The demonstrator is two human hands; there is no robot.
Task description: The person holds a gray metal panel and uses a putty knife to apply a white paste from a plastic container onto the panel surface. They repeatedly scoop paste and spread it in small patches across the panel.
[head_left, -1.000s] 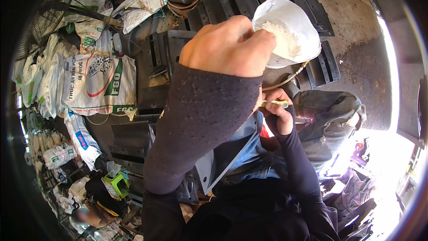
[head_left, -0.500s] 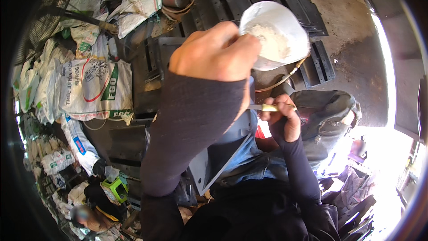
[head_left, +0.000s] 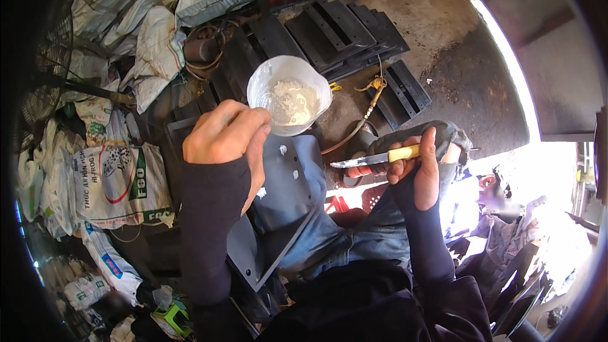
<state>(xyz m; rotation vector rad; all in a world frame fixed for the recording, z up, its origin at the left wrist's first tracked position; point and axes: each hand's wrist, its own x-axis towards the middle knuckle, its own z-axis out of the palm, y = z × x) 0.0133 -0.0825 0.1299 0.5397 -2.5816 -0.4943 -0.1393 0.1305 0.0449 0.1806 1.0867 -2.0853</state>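
The cup, over the dark plate on the lap, looks light and thin-walled, likely to flex if squeezed; the left hand pinches its rim, a sensible hold. Its pale paste seems thick. The right hand grips the knife by its yellow handle, the safe end of a stiff blade. More plates lie beyond.

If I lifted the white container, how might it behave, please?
The white container probably flexes, since its thin rim looks uneven. It seems light: the left hand holds it by one side. Tilting might spill the pale contents, as its top is open.
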